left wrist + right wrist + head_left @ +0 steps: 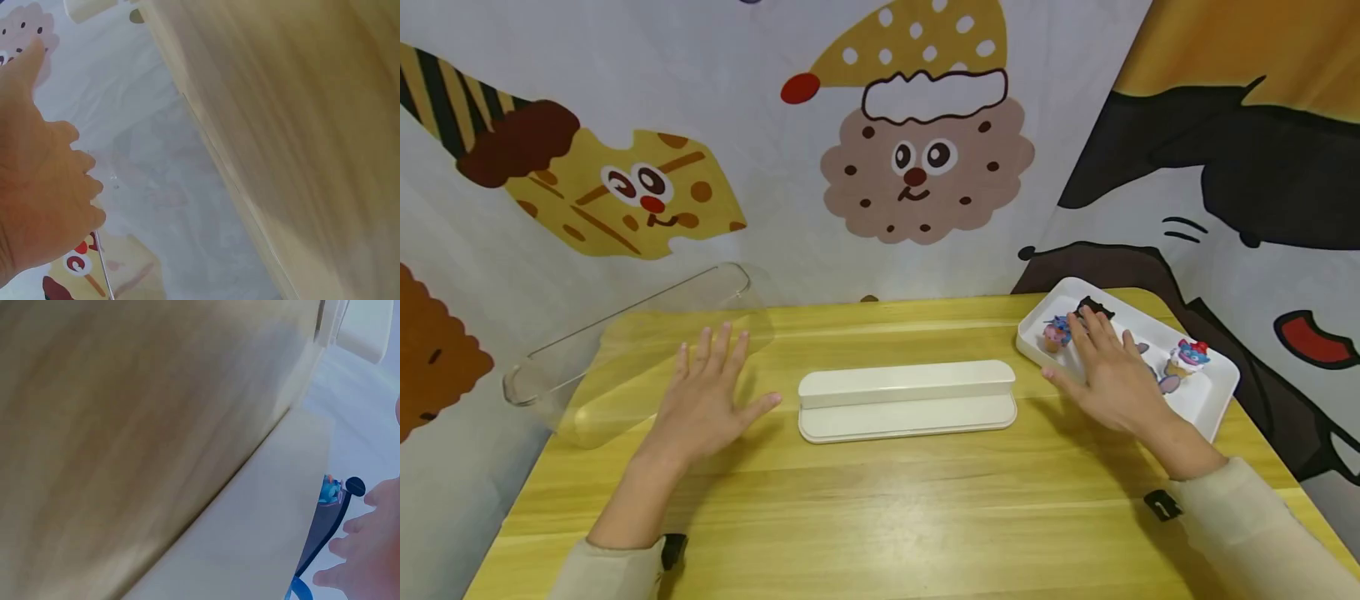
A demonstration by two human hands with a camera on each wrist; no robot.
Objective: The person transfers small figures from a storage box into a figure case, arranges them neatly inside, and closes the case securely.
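Observation:
My left hand [703, 408] hangs over the left of the table with its fingers spread and nothing in it. Close beyond it, a clear plastic cover [647, 371] lies slantwise and overlaps the fingertips in the head view. Over the white tray [1213, 387] at the right is my right hand [1112, 379], fingers extended and holding nothing. Inside the tray sit several small figurines, among them a blue-and-white one on a cone [1187, 357] and a pink-and-blue one [1057, 332]; the hand hides part of them. Between both hands lies a long white stepped base [907, 417].
The wooden table [895, 508] ends at the back against a hanging cloth [790, 250] printed with cartoon food. The tray stands near the table's right edge, and the clear cover reaches past the left edge in the head view.

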